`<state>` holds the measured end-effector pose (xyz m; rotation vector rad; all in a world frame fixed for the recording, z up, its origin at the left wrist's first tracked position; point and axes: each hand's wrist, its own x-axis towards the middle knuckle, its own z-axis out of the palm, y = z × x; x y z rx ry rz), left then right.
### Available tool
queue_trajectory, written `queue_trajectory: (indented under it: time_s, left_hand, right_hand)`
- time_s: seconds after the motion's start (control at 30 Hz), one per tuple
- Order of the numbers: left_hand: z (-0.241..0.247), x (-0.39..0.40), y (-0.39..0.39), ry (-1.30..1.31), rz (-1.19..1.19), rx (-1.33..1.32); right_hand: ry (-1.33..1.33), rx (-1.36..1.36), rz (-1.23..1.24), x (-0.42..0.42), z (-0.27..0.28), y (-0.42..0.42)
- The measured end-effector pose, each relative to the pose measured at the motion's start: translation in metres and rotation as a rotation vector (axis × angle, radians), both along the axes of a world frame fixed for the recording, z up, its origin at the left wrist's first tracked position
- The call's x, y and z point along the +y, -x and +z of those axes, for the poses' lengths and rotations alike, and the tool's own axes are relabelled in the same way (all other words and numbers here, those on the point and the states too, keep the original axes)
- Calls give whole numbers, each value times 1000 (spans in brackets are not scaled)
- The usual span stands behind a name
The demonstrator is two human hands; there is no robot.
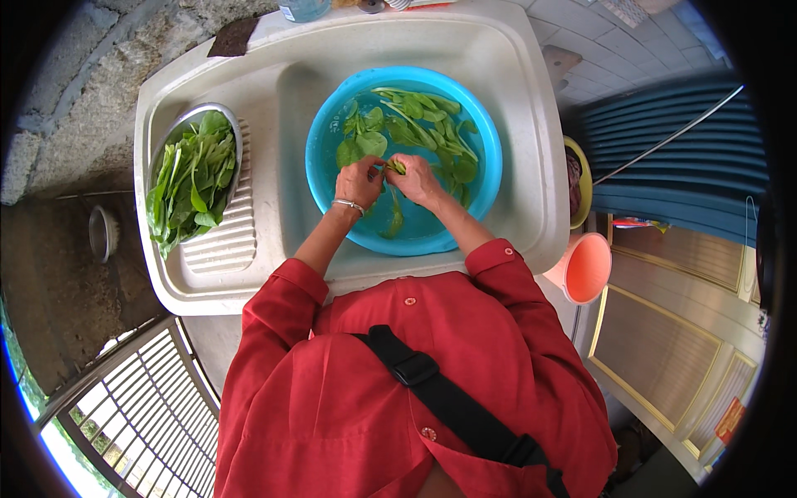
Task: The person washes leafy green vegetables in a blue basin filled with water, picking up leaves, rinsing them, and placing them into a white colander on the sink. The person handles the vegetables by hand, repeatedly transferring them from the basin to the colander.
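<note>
A round blue plastic basin [492, 180] holding water stands in the large bowl of a pale sink [523, 93]. Leafy greens [429, 118] float at its far and right sides, with more leaves [372, 144] at the left. My left hand [360, 182], with a bracelet at the wrist, and my right hand [413, 179] meet over the basin's middle. Between them, both grip a small leafy stem [396, 167]. One leaf [396, 218] lies in the water below my hands. A metal bowl [237, 137] heaped with greens [193, 177] rests on the ribbed drainboard at the left.
Past the sink's right edge are a pink bucket [588, 267] and a yellow-green basin [584, 180] with cloth-like contents. A clear bottle [303, 9] stands at the far rim, near a dark flat piece [233, 37]. A small metal bowl [104, 233] sits at the far left.
</note>
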<state>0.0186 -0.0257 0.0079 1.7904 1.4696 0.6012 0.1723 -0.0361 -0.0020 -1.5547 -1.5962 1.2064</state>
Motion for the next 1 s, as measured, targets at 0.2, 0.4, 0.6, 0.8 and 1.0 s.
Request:
queue_trajectory:
  time_s: [0.2,0.4,0.6,0.8,1.0]
  left_hand:
    - [-9,-1,4,203,34,-275]
    - [-12,8,11,517,157,-469]
    - [-18,13,18,597,67,-471]
    - [-29,19,26,709,-91,-578]
    - [-34,18,25,728,-33,-592]
  right_hand:
    - [114,189,-22,-1,-7,-6]
    - [98,209,-41,-2,-12,-3]
    - [74,127,58,1,9,-3]
    - [217,233,178,1,5,-17]
    - [174,27,81,-1,-17,-15]
